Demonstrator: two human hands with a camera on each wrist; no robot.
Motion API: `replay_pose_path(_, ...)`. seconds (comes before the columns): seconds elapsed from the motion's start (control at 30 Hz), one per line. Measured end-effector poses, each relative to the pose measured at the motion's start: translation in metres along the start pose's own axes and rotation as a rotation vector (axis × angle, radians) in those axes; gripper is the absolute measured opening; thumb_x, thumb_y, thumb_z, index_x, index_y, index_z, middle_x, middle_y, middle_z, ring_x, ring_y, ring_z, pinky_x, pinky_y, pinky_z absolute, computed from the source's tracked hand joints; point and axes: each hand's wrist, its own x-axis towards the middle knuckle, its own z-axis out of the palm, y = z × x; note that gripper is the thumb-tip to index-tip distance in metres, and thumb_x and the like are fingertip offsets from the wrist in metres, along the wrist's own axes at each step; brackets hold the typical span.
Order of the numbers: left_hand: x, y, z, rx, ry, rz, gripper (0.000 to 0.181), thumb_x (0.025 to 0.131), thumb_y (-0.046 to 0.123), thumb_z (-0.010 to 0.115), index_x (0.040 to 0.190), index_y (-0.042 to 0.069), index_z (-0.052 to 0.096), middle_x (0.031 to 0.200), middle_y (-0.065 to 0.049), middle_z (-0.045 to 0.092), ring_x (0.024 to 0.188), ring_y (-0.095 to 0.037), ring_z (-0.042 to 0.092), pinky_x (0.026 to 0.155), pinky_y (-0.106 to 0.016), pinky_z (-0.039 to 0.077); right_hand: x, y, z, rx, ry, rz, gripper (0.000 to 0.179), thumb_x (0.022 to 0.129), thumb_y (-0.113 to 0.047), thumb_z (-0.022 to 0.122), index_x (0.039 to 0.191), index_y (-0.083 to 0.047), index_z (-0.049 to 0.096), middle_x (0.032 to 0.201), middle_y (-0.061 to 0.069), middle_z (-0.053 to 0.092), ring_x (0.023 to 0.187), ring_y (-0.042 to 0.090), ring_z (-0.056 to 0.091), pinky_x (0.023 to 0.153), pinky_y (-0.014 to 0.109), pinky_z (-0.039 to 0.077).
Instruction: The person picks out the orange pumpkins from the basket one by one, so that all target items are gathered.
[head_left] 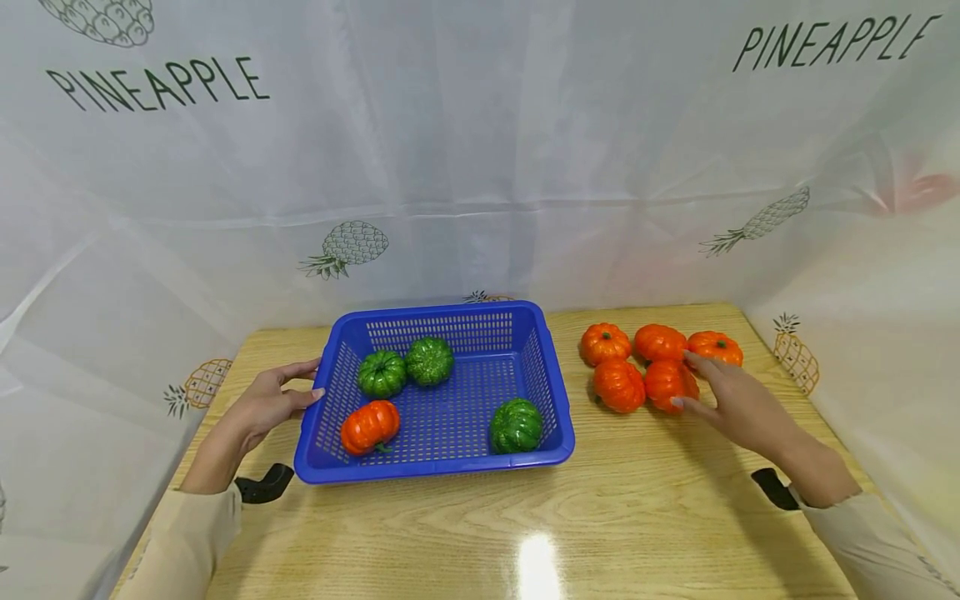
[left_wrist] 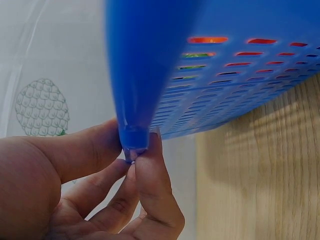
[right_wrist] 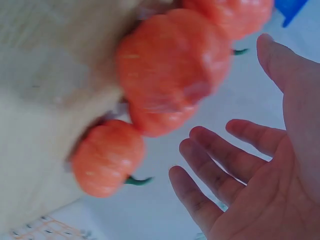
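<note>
My left hand [head_left: 262, 404] pinches the left rim of a blue plastic basket [head_left: 435, 473] between thumb and fingers, as the left wrist view shows. Inside the basket lie three green pumpkins, one front right [head_left: 516, 427], two at back left [head_left: 382, 374], and an orange pumpkin [head_left: 370, 427] at front left. My right hand [head_left: 742, 408] hovers over a cluster of several small orange pumpkins [head_left: 618, 386], closest to the front right one [head_left: 667, 385]. In the right wrist view its fingers [right_wrist: 220, 155] are spread, with nothing between them and the pumpkins [right_wrist: 172, 60] a short way off.
Both the basket and the cluster stand on a light wooden table [head_left: 450, 533]. A whitish sheet [head_left: 465, 150] printed with pineapples hangs behind and along both sides of it. The basket's right rim stands near the leftmost loose pumpkins.
</note>
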Motion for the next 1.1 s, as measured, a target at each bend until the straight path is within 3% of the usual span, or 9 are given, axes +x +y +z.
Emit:
replay_pose_path(0.27, -0.001, 0.001, 0.0, 0.004, 0.002, 0.002, 0.07, 0.108, 0.003, 0.056, 0.165, -0.009, 0.018, 0.15, -0.035, 0.033, 0.093, -0.014, 0.073, 0.087, -0.031, 0.064, 0.015, -0.038, -0.024, -0.017, -0.031, 0.012, 0.073, 0.095, -0.03, 0.081, 0.151, 0.006, 0.051, 0.142, 0.034, 0.056, 0.125, 0.057, 0.055, 0.097, 0.072, 0.049)
replay_pose_path(0.47, 0.0, 0.002, -0.001, 0.005, 0.004, 0.002, 0.069, 0.108, 0.003, 0.055, 0.165, -0.008, 0.017, 0.152, -0.035, 0.032, 0.093, -0.014, 0.073, 0.087, -0.031, 0.064, 0.033, -0.07, -0.031, -0.028, -0.026, -0.083, 0.069, 0.093, -0.031, 0.083, 0.147, 0.002, 0.056, 0.141, 0.028, 0.06, 0.126, 0.054, 0.058, 0.101, 0.072, 0.047)
replay_pose_path(1.1, 0.0, 0.002, 0.001, -0.005, 0.01, 0.002, 0.068, 0.107, 0.003, 0.057, 0.164, -0.01, 0.021, 0.15, -0.034, 0.036, 0.091, -0.013, 0.073, 0.086, -0.031, 0.064, 0.081, -0.149, -0.011, -0.044, -0.121, -0.308, 0.066, 0.099, -0.037, 0.076, 0.15, 0.0, 0.057, 0.143, 0.019, 0.061, 0.132, 0.039, 0.059, 0.109, 0.061, 0.049)
